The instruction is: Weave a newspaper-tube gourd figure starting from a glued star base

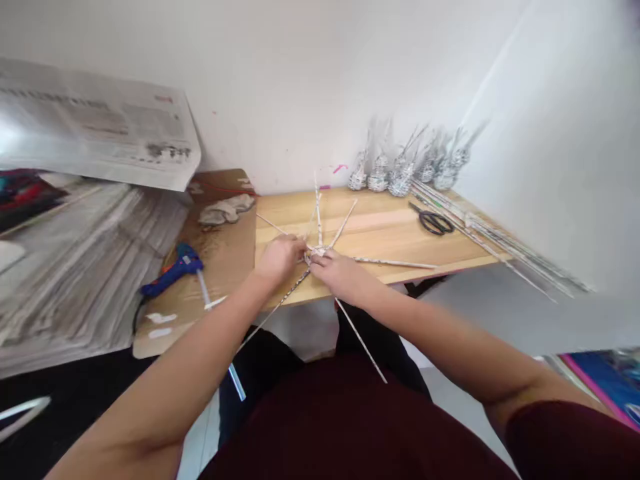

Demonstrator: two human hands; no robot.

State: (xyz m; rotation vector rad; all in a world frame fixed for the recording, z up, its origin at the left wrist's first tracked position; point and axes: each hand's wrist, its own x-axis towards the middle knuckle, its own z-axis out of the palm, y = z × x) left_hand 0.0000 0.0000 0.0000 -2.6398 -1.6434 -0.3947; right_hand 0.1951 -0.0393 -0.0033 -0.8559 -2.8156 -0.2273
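On the wooden board in front of me lies a star-shaped weave of rolled newspaper sticks (319,251), its spokes spreading outward from a small woven centre. My left hand (284,257) pinches a paper stick at the left side of that centre. Fingers of my right hand (340,272) press and grip the weave at its right lower side. One spoke (397,263) runs to the right, and two others hang over the board's front edge towards my lap. The fingertips partly cover the centre.
Several woven paper pieces (400,177) stand at the back right, near black scissors (436,223) and a bundle of paper sticks (520,247). On the left are a blue glue gun (173,272) on cardboard (220,250), a crumpled glove-like cloth (226,211) and stacked newspapers (90,267).
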